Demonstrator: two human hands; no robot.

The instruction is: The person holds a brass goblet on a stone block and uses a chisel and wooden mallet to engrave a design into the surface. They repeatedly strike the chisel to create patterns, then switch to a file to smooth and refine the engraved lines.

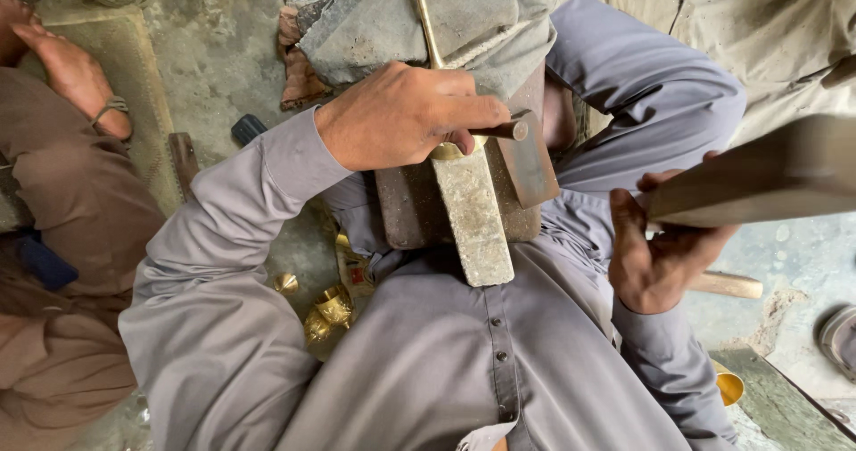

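Seated worker seen from above, in grey clothing, with a metal block across the lap. The left hand (401, 117) has its fingers closed around a short dark rod (504, 130), pressing a small brass piece (450, 151) against the upper end of a long grey bar (474, 215). The bar lies on a broader rust-brown slab (410, 210), which rests on the worker's lap and partly under a folded grey cloth (428, 19). A thin brass rod (425, 14) runs from beneath the left hand up over the cloth and out of the top of the view.

The right hand (660, 246) is raised to the worker's right, well apart from the block, its fingers wrapped around the end of a wide, flat brown tool (767, 179) that extends to the right edge. Just below this hand a wooden handle (731, 283) lies on the floor.

Several small brass cups (328, 308) sit on the floor beside the worker's left thigh, and one more brass cup (729, 386) shows near the right elbow. Another person in brown clothing (62, 228) sits at the far left, one bare foot (76, 72) on a mat.
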